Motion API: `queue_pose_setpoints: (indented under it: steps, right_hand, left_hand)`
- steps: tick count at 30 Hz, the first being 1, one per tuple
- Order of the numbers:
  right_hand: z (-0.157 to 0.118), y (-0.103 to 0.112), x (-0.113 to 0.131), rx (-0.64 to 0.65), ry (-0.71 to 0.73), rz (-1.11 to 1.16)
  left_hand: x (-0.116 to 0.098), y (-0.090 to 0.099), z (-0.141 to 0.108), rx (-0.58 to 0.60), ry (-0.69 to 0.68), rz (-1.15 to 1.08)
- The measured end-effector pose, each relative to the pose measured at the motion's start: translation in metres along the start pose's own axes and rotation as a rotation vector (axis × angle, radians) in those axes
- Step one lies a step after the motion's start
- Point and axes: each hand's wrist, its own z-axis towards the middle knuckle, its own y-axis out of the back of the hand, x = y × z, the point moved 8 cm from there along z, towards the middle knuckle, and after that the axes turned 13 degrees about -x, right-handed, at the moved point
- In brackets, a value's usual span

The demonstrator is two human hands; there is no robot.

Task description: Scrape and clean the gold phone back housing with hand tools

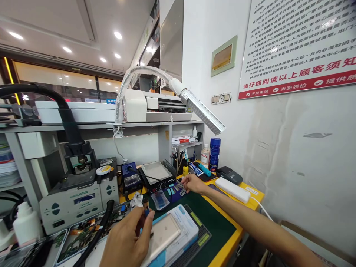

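Hands, two. Left hand: thumb and fingers pinch a small blue-and-brown item, upright above the near-left part of the green mat. Right hand: arm extended, fingertips bunched at small metal pieces at the mat's far edge; whether it grips one, cannot tell.

Phone, one, gold-backed: lies back up on a white-and-blue box, just right of the left hand. Clear plastic case: flat on the mat, between the hands.

Beyond: flat-topped device with black front; blue spray can, upright by the wall. Right: white power strip. All stand or lie on the yellow counter.
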Motion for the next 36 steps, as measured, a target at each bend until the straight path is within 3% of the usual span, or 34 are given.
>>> queue_pose_setpoints:
  steps: [12, 21, 28, 36]
  right_hand:
    - [-0.007, 0.000, 0.008, -0.176, 0.058, -0.120]
    - [-0.012, 0.026, 0.031, -0.180, 0.191, -0.425]
    - [-0.004, 0.037, 0.028, -0.102, 0.154, -0.568]
    - [0.009, 0.035, 0.020, -0.056, 0.052, -0.512]
  left_hand:
    - [0.000, -0.001, -0.002, -0.001, -0.009, -0.002]
    - [-0.005, 0.002, 0.000, -0.017, -0.027, 0.017]
    - [-0.001, -0.001, -0.002, 0.000, -0.021, 0.019]
    - [0.000, -0.002, -0.001, 0.002, -0.002, -0.020]
